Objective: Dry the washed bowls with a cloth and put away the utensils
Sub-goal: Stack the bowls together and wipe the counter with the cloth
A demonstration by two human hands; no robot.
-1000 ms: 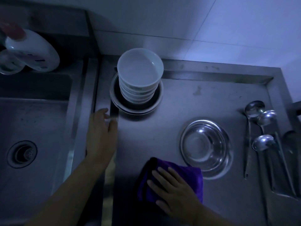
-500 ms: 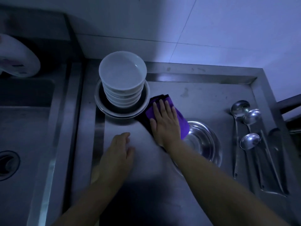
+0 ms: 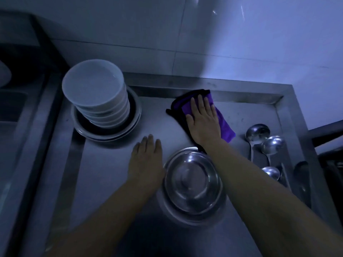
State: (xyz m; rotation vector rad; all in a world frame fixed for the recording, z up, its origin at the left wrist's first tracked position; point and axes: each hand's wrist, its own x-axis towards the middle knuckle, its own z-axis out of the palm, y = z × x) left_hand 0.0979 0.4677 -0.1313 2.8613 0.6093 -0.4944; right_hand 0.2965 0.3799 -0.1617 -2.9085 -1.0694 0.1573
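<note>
The purple cloth (image 3: 225,125) lies on the steel counter (image 3: 104,182) near the back rim, between the stack of white bowls (image 3: 94,93) and the ladles (image 3: 259,138). It seems the counter is being wiped; no bowl is dried yet. Next the cloth must be gathered and a bowl lifted. The right hand (image 3: 203,121) presses flat on the cloth, fingers spread. The left hand (image 3: 146,160) rests open on the counter, beside the steel bowl (image 3: 192,180), holding nothing.

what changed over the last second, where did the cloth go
The right hand slid the purple cloth from the near edge to the back of the counter, flat on it throughout. The left hand moved right, beside the steel bowl. Stacked white bowls and ladles stayed put.
</note>
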